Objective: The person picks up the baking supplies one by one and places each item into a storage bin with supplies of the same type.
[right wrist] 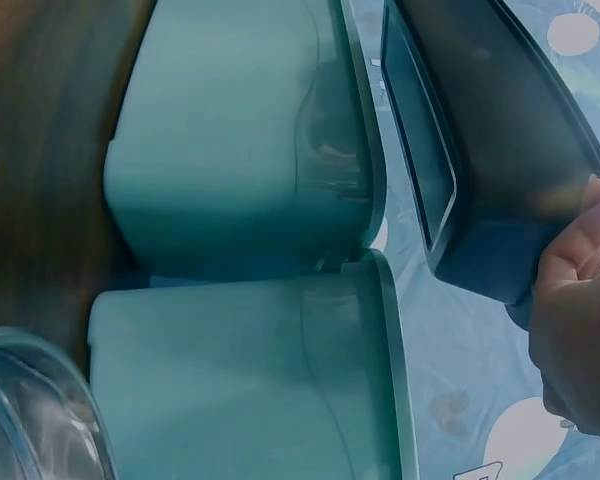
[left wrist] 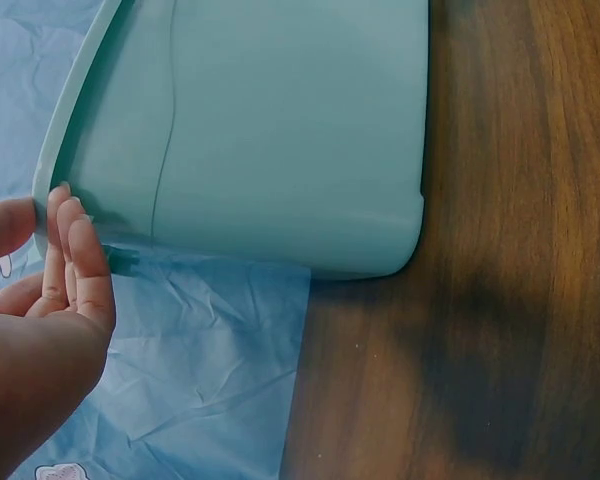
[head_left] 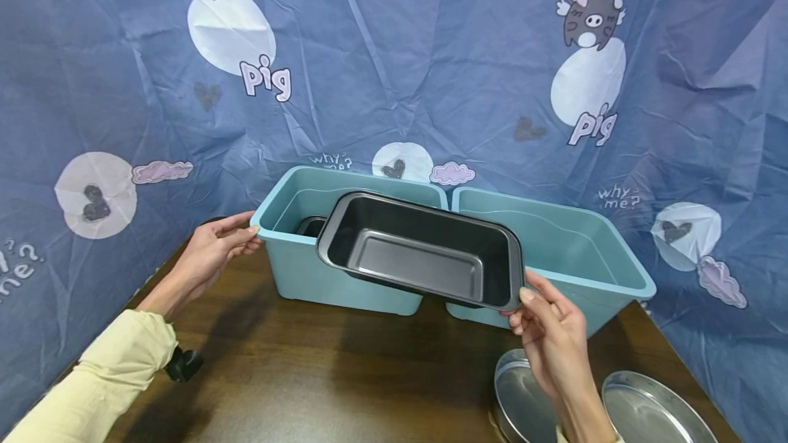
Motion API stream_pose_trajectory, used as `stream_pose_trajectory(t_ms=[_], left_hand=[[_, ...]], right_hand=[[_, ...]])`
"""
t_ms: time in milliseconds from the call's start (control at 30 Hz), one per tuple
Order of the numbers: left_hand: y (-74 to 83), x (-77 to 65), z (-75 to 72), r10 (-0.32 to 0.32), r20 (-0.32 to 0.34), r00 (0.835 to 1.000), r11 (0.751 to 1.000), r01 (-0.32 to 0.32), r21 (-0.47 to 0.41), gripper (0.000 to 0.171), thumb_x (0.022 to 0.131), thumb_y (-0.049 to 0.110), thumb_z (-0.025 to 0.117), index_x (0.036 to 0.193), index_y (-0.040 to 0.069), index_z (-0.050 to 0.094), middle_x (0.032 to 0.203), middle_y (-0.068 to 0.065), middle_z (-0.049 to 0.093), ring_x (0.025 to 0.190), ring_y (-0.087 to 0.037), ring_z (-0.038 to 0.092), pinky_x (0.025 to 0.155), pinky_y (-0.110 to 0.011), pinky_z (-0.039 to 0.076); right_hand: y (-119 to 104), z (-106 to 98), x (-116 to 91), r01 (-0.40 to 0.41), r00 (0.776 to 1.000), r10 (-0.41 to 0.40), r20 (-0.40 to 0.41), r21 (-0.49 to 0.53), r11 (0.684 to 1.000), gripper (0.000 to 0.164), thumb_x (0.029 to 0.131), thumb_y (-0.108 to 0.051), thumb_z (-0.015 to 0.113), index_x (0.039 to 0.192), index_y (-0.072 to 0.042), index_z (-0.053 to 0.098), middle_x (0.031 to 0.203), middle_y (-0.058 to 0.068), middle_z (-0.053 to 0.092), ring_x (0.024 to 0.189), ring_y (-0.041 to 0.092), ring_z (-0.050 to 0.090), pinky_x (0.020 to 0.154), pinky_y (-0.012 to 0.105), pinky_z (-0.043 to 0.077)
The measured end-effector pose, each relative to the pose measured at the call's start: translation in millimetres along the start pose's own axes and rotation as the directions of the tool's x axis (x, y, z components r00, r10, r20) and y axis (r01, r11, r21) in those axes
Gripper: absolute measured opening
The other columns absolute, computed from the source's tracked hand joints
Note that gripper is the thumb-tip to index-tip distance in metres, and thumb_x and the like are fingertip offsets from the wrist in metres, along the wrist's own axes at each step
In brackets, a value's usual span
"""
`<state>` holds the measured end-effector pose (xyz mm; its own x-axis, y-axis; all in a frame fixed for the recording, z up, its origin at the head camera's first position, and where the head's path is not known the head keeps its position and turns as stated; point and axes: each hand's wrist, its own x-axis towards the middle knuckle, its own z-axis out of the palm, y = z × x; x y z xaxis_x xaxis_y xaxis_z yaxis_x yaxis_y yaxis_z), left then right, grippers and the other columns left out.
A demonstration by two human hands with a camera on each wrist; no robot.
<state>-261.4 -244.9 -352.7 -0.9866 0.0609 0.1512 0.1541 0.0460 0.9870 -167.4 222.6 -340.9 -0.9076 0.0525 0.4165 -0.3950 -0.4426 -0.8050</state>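
A black loaf pan is tilted in front of the two teal bins, its inside facing the head camera. My right hand grips its right end, thumb on the rim and fingers beneath. In the right wrist view the loaf pan shows its underside, raised higher than the bin rims. The left hand pinches the left corner of the left bin's rim between thumb and fingers. Inside that bin lies another dark pan, mostly hidden by the bin wall and the held pan.
The right bin stands beside the left one on the brown wooden table. Two round metal pans, one nearer and one farther right, sit at the front right. A blue printed cloth hangs behind.
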Motion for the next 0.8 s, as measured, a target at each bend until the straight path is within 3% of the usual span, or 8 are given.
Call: stream_pose_trajectory(t_ms=[400,800], left_hand=[[-0.6,0.2,0.0,0.011,-0.002,1.0,0.999,-0.011,-0.054,0.062,0.106,0.008,0.059,0.154,-0.017,0.028,0.092,0.008,0.07,0.083,-0.003,0.067,0.078,-0.018,0.055],[-0.1,0.2,0.0,0.005,-0.007,1.0,1.0,-0.005,-0.023,0.062,0.106,0.01,0.059,0.154,-0.016,0.029,0.092,0.009,0.07,0.084,-0.003,0.066,0.078,-0.018,0.055]], right_hand=[[12.1,14.2,18.7,0.01,0.998,-0.006,-0.065,0.062,0.998,0.028,0.103,0.012,0.046,0.123,0.005,0.062,0.077,0.013,0.072,0.057,0.011,0.064,0.055,0.017,0.052],[19.8,21.7,34.6,-0.021,0.993,0.024,-0.119,0.024,0.999,0.025,0.104,0.01,0.047,0.126,0.007,0.056,0.074,0.01,0.072,0.056,0.009,0.062,0.052,0.015,0.051]])
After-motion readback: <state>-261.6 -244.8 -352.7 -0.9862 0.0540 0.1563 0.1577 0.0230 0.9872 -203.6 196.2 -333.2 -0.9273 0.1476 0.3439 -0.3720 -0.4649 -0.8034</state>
